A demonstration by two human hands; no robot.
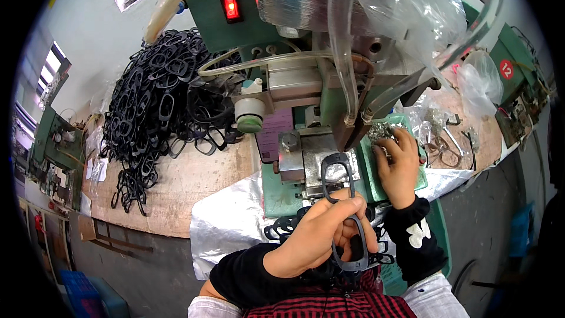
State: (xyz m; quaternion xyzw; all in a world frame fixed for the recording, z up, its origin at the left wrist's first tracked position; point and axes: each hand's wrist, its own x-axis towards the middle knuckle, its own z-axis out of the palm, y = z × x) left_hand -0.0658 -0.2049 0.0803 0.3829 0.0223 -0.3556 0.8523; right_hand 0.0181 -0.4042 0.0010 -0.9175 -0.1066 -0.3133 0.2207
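My left hand (315,232) grips a black plastic frame part (344,212) with two oval openings, held upright in front of the green press machine (294,53). The part's upper loop lies over the machine's metal bed (312,162). My right hand (399,168) rests palm down in a green tray (421,179), fingers on a heap of small shiny metal pieces (382,132). More black frame parts (282,227) lie below my hands near my lap.
A large heap of black frame parts (156,100) covers the left of the wooden bench (194,182). Clear hoses (341,41) hang from the machine. Plastic bags (479,82), scissors (444,147) and another green machine (518,82) stand on the right. Silver foil sheet (226,224) drapes over the bench edge.
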